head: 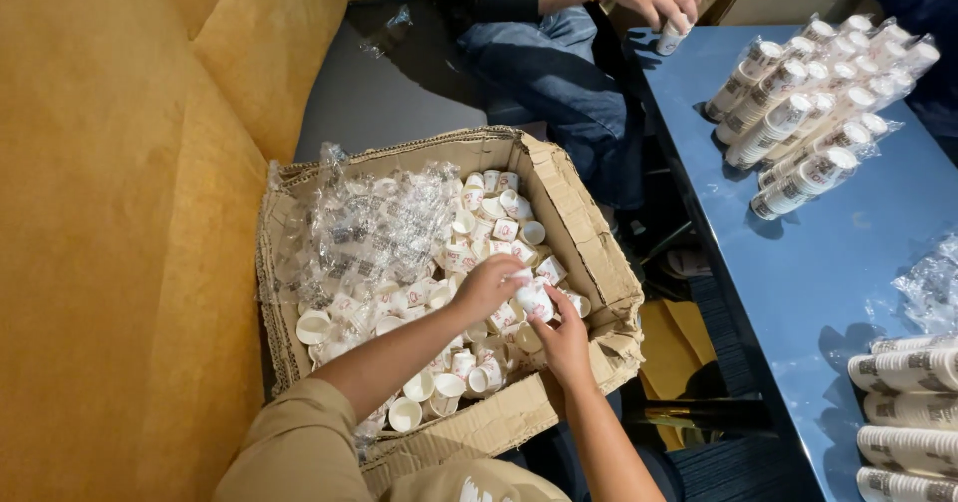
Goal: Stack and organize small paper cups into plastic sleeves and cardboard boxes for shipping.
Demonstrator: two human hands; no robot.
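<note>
**Count of things in view**

One cardboard box (589,233), loose paper cups (504,231) inside beyond counting. One clear plastic liner (369,228). Wrapped cup stacks (798,113) on blue surface (798,262): roughly ten far, four near. Two hands (489,284) in box.

Torn brown cardboard box (574,225), open-topped, left of the blue worktop (798,272). Crumpled clear plastic wrap (369,225) inside its left half. Clear-wrapped cup sleeves (813,113) on the worktop's far end.
</note>
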